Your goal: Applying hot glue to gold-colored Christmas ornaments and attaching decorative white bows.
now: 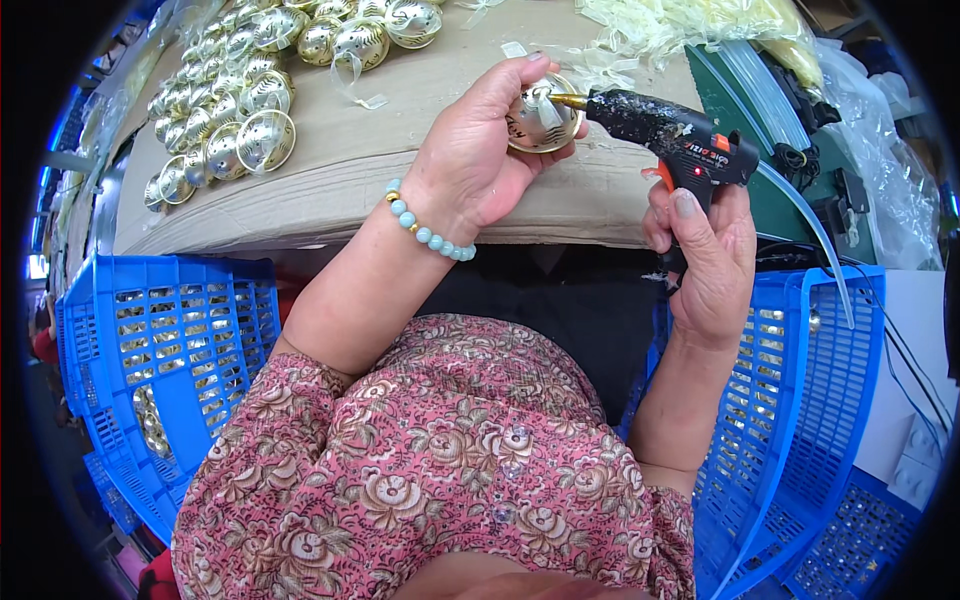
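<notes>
Above the front edge of the cardboard-covered table (pixel 390 170), my left hand (pixel 480 140) holds a shiny gold ornament (pixel 535 125) with dark printing, fingers wrapped round its rim. My right hand (pixel 705 235) grips a black hot glue gun (pixel 650 125) by its handle, the thumb on the near side. The gun's brass nozzle (pixel 568 101) points left and meets or nearly meets the top of the ornament, where a bit of pale ribbon (pixel 545 95) lies. A clear glue stick (pixel 815 240) trails from the back of the gun.
Rows of gold ornaments (pixel 265 140) cover the table's left. Pale ribbon bows (pixel 590 70) lie beyond my hands, with a heap of ribbons (pixel 690 25) at far right. Clear glue sticks (pixel 765 95) rest on a green surface (pixel 725 130). Blue crates (pixel 180 340) stand on both sides.
</notes>
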Demonstrator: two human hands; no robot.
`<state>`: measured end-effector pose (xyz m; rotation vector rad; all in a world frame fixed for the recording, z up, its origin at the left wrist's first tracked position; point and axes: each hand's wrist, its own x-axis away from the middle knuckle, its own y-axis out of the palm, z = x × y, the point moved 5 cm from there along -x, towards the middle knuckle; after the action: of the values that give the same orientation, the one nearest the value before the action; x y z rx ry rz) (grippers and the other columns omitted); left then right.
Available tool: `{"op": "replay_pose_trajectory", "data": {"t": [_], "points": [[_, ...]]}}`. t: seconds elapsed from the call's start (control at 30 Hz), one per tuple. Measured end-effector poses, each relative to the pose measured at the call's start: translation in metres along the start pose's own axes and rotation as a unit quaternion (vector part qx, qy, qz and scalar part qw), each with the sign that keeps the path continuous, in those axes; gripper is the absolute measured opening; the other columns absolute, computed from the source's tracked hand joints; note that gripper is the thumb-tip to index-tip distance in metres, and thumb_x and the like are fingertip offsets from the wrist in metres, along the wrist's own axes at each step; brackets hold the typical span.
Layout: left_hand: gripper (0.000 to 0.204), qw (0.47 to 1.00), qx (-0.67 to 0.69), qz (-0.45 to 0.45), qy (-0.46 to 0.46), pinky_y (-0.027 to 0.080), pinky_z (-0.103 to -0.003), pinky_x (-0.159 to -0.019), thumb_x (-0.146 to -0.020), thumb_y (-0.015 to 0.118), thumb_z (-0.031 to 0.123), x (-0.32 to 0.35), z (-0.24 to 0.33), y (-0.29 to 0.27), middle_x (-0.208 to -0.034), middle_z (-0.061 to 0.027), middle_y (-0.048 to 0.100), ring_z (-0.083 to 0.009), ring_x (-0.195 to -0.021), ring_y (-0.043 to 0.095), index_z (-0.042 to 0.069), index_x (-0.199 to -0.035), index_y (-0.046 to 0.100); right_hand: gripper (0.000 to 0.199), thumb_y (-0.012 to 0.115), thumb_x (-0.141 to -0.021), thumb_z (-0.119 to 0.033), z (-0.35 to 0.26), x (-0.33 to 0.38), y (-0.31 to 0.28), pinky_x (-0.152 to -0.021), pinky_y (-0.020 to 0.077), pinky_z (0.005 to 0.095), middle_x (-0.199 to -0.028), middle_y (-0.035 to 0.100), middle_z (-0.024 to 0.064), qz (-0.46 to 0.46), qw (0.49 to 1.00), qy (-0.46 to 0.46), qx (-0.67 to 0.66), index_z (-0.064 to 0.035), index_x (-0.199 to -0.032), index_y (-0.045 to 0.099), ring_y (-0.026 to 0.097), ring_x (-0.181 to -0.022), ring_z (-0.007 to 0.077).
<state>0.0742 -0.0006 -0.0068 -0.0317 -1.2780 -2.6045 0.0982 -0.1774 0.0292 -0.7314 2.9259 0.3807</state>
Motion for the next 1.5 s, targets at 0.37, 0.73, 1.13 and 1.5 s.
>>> {"op": "replay_pose_trajectory", "data": {"t": [0.37, 0.73, 1.13, 1.5], "points": [[0.027, 1.000, 0.002, -0.023, -0.012, 0.048, -0.037, -0.077, -0.090, 0.054, 0.029, -0.001, 0.003, -0.006, -0.099, -0.0137, 0.061, -0.0280, -0.086, 0.059, 0.007, -0.106, 0.058, 0.029, 0.052, -0.091, -0.013, -0.001, -0.011, -0.023, -0.052, 0.0360, 0.0204, -0.091, 0.059, 0.0084, 0.010, 0.998, 0.009, 0.066, 0.0023, -0.116, 0.049, 0.045, -0.060, 0.0070], [0.028, 0.999, -0.031, -0.010, 0.034, 0.050, -0.034, -0.074, -0.093, 0.050, 0.028, 0.011, 0.025, -0.024, -0.102, -0.0180, 0.060, -0.0277, -0.086, 0.061, 0.006, -0.110, 0.053, 0.020, 0.066, -0.079, -0.025, -0.028, -0.039, -0.022, -0.075, 0.0448, 0.0374, -0.083, 0.065, 0.0091, 0.136, 0.675, -0.256, 0.679, -0.0056, -0.077, 0.068, 0.057, -0.082, 0.0283], [0.033, 0.970, -0.201, -0.107, 0.084, 0.052, -0.028, -0.070, -0.090, 0.052, 0.027, 0.034, 0.055, -0.006, -0.124, -0.0212, 0.049, -0.0239, -0.089, 0.062, 0.002, -0.111, 0.051, 0.005, 0.060, -0.072, -0.002, -0.005, -0.051, 0.030, -0.068, 0.0422, 0.0380, -0.072, 0.060, 0.0094, 0.003, 0.727, -0.332, 0.601, -0.0046, -0.075, 0.058, 0.055, -0.072, 0.0284], [0.030, 0.941, -0.310, -0.134, 0.008, 0.049, -0.026, -0.071, -0.085, 0.058, 0.017, 0.037, 0.015, 0.025, -0.113, -0.0116, 0.057, -0.0158, -0.083, 0.062, 0.000, -0.109, 0.053, 0.009, 0.062, -0.071, -0.002, -0.027, -0.010, 0.027, -0.066, 0.0421, 0.0344, -0.069, 0.057, 0.0070, -0.053, 0.815, -0.285, 0.502, -0.0041, -0.078, 0.058, 0.054, -0.067, 0.0228]]}}
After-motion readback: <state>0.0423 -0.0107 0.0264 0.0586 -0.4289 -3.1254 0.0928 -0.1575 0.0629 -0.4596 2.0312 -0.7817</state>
